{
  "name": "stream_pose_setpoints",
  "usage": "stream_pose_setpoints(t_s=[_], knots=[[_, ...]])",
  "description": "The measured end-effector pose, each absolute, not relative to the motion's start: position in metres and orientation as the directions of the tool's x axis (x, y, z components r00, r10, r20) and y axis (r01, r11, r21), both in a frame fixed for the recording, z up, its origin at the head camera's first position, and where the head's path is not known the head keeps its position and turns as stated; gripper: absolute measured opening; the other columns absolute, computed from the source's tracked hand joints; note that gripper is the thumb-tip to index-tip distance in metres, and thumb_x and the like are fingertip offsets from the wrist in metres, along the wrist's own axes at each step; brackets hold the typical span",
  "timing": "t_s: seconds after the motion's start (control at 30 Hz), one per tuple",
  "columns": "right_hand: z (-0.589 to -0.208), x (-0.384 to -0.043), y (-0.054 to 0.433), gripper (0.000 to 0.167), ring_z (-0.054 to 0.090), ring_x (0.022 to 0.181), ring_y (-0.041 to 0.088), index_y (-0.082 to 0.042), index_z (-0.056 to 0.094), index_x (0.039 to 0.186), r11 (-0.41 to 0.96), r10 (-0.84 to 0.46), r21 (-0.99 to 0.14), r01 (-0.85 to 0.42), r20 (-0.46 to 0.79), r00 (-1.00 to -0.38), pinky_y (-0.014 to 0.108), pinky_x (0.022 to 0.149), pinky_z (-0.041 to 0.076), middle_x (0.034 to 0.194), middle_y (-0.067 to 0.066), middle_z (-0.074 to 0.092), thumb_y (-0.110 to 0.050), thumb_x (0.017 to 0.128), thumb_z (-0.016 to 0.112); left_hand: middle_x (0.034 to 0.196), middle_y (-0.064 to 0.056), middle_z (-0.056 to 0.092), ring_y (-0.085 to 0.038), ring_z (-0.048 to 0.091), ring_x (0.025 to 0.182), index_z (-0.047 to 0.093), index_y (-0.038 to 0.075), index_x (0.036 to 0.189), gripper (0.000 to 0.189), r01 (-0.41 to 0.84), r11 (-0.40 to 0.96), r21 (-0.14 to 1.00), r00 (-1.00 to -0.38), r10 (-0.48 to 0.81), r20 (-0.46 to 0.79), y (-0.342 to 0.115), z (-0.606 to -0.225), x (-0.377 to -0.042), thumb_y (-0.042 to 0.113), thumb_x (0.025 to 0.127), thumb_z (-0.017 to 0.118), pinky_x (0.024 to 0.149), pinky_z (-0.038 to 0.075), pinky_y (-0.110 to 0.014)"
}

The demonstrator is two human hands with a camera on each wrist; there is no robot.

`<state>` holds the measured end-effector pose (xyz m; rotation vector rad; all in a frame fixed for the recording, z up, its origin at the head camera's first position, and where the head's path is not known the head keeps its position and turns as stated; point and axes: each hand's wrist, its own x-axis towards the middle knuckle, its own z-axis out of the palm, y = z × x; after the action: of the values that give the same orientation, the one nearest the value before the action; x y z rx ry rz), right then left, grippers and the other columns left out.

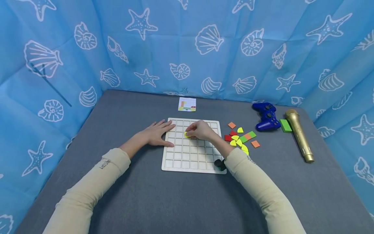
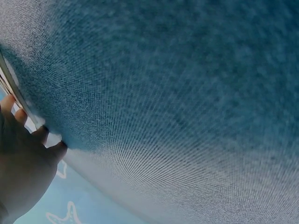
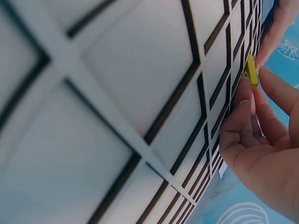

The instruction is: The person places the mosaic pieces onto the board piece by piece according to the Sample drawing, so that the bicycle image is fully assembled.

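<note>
A white grid board [image 1: 177, 164] with square recesses lies on the grey table. My right hand [image 1: 201, 130] is over its upper middle and pinches a small yellow tile [image 1: 186, 135] between thumb and fingers. In the right wrist view the yellow tile [image 3: 252, 71] is seen edge-on at the fingertips, close to the grid. My left hand [image 1: 159, 132] rests with spread fingers on the board's left edge. The left wrist view shows the back of the left hand [image 2: 28, 163] at the board's rim; its palm side is hidden.
Right of the board lies a loose group of red, orange, green and yellow tiles [image 1: 239, 142]. Farther right are a blue game controller [image 1: 266, 116], a green block [image 1: 285, 126] and a gold microphone [image 1: 299, 136]. A printed pattern card [image 1: 187, 104] lies behind the board.
</note>
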<state>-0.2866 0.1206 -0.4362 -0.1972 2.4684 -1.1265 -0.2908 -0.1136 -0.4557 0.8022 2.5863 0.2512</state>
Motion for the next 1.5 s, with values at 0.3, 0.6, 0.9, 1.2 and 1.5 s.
stream_pose_setpoints(t_s=[0.3,0.6,0.9,1.2,1.5], knots=[[-0.437,-0.287,0.126,0.019,0.065,0.079,0.017,-0.004,0.072,0.105,0.623,-0.312,-0.780,0.059,-0.317,-0.896,0.027,0.069,0.054,0.095,0.007,0.067,-0.016,0.091,0.067,0.160,-0.002,0.003,-0.029,-0.002,0.144,0.012,0.023,0.155,0.097,0.501,0.814,0.293,-0.744,0.578,-0.335,-0.113,-0.452,-0.291,0.071,0.082,0.053,0.113,0.002,-0.053],[-0.435,-0.284,0.128,0.022,0.064,0.080,0.017,-0.005,0.072,0.106,0.646,-0.302,-0.762,0.042,-0.306,-0.903,0.029,0.069,0.053,0.093,0.006,0.068,-0.022,0.093,0.065,0.160,-0.002,0.003,-0.029,-0.002,0.144,0.012,0.023,0.155,0.095,0.502,0.811,0.302,-0.742,0.583,-0.332,-0.113,-0.451,-0.290,0.069,0.083,0.054,0.113,0.001,-0.053],[-0.435,-0.284,0.125,0.024,0.064,0.078,0.018,-0.005,0.069,0.109,0.641,-0.311,-0.767,0.031,-0.297,-0.903,0.029,0.069,0.052,0.091,0.007,0.068,-0.023,0.094,0.063,0.160,-0.002,0.002,-0.029,-0.003,0.144,0.011,0.023,0.155,0.096,0.498,0.814,0.300,-0.736,0.579,-0.350,-0.113,-0.447,-0.289,0.069,0.083,0.054,0.113,0.001,-0.053],[-0.434,-0.286,0.127,0.026,0.064,0.080,0.018,-0.006,0.067,0.114,0.628,-0.307,-0.774,0.080,-0.342,-0.888,0.029,0.069,0.053,0.093,0.008,0.067,-0.024,0.095,0.062,0.160,-0.001,0.002,-0.029,-0.003,0.144,0.011,0.023,0.155,0.097,0.500,0.809,0.309,-0.736,0.585,-0.341,-0.114,-0.450,-0.291,0.071,0.082,0.054,0.113,0.001,-0.053],[-0.426,-0.293,0.147,0.039,0.061,0.098,0.022,-0.005,0.058,0.129,0.506,-0.419,-0.837,0.207,-0.448,-0.790,0.034,0.083,0.051,0.112,0.012,0.064,-0.030,0.098,0.055,0.160,-0.001,0.003,-0.028,-0.003,0.144,0.011,0.024,0.155,0.097,0.500,0.806,0.317,-0.735,0.589,-0.336,-0.116,-0.451,-0.290,0.071,0.082,0.054,0.113,0.001,-0.053]])
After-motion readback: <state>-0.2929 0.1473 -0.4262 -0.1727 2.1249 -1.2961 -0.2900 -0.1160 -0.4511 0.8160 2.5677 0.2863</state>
